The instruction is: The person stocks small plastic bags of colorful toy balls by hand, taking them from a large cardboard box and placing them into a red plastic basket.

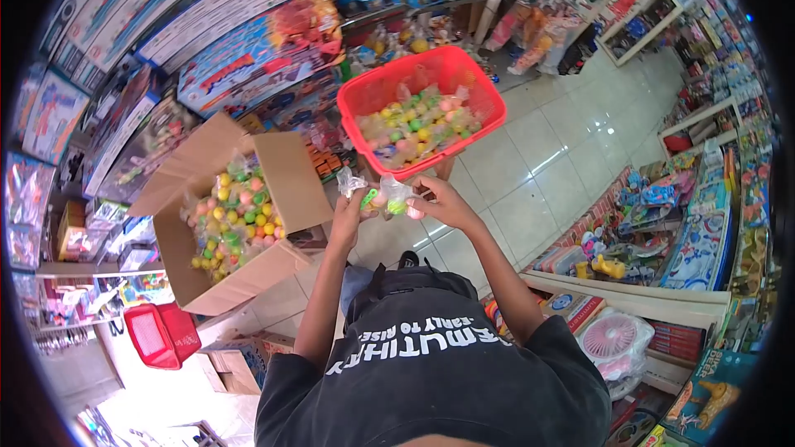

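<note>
My left hand is closed on a small clear plastic bag, with a bright green piece beside the fingers. Opposite it, my right hand pinches a clear bag of toy balls, green and pink. Both hands are close together, just in front of a red plastic basket. Inside that basket lie many bagged toy balls in yellow, green and pink. To the left, an open cardboard box holds a heap of similar colored balls.
Boxed toys line the shelves at the left and back. A second red basket is at the lower left. On the right are low shelves with toys and a pink fan in plastic. Pale floor tiles run between.
</note>
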The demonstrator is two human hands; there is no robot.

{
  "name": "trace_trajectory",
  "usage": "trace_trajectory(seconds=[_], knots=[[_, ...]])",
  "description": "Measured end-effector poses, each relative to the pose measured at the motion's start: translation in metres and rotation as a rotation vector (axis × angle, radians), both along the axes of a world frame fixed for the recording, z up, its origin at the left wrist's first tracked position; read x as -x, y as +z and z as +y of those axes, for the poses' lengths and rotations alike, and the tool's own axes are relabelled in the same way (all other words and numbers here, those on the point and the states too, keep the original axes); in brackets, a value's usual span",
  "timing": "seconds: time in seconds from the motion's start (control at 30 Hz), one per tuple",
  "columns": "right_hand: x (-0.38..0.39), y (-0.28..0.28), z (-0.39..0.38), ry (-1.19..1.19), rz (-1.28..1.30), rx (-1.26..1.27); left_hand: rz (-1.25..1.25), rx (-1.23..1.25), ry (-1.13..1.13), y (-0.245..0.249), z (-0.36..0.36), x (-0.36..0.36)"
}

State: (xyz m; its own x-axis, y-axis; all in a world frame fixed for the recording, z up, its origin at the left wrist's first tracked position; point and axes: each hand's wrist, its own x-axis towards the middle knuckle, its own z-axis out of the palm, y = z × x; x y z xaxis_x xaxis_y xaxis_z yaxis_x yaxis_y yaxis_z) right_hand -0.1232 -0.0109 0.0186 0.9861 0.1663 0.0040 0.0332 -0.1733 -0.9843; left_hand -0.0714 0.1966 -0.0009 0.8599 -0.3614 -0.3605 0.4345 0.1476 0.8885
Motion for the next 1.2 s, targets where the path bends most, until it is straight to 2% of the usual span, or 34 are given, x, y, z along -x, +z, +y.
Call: trace_trajectory(seconds=[0.17, 0.33, 0.4, 0.57, 0.67, 0.8, 0.9, 1.07, 1.1, 1.13, 1.17, 1.2], knots=[[0.024, 0.0, -0.041, -0.237, -0.056, -0.041, -0.006, 0.046, -0.128, -0.005, -0.048, 0.006], [0.033, -0.004, -0.073, -0.332, -0.029, 0.021, -0.002, 0.003, -0.257, -0.015, -0.082, 0.001], [0.027, -0.006, -0.086, -0.366, 0.001, 0.026, -0.081, 0.009, -0.391, -0.016, -0.098, -0.007], [0.009, 0.007, -0.097, -0.463, -0.008, -0.163, -0.059, -0.044, -0.513, -0.007, -0.117, -0.026], [-0.011, 0.01, -0.113, -0.369, 0.06, -0.25, -0.086, -0.111, -0.57, -0.009, -0.128, -0.045], [-0.054, 0.001, -0.134, -0.27, 0.066, -0.239, -0.055, -0.084, -0.608, -0.015, -0.143, -0.079], [-0.092, -0.001, -0.153, -0.207, 0.023, 0.017, -0.069, -0.09, -0.569, -0.004, -0.16, -0.107], [-0.149, 0.002, -0.178, -0.072, 0.088, 0.144, -0.097, -0.164, -0.501, -0.002, -0.176, -0.15], [-0.159, 0.007, -0.181, -0.052, 0.022, 0.237, -0.09, -0.163, -0.486, -0.008, -0.179, -0.158], [-0.17, 0.009, -0.184, -0.032, -0.046, 0.329, -0.193, -0.132, -0.442, -0.017, -0.183, -0.164], [-0.182, -0.003, -0.188, -0.057, -0.195, 0.361, -0.295, -0.103, -0.397, -0.024, -0.185, -0.17], [-0.193, -0.001, -0.191, -0.043, -0.191, 0.36, -0.288, -0.103, -0.383, -0.026, -0.185, -0.176]])
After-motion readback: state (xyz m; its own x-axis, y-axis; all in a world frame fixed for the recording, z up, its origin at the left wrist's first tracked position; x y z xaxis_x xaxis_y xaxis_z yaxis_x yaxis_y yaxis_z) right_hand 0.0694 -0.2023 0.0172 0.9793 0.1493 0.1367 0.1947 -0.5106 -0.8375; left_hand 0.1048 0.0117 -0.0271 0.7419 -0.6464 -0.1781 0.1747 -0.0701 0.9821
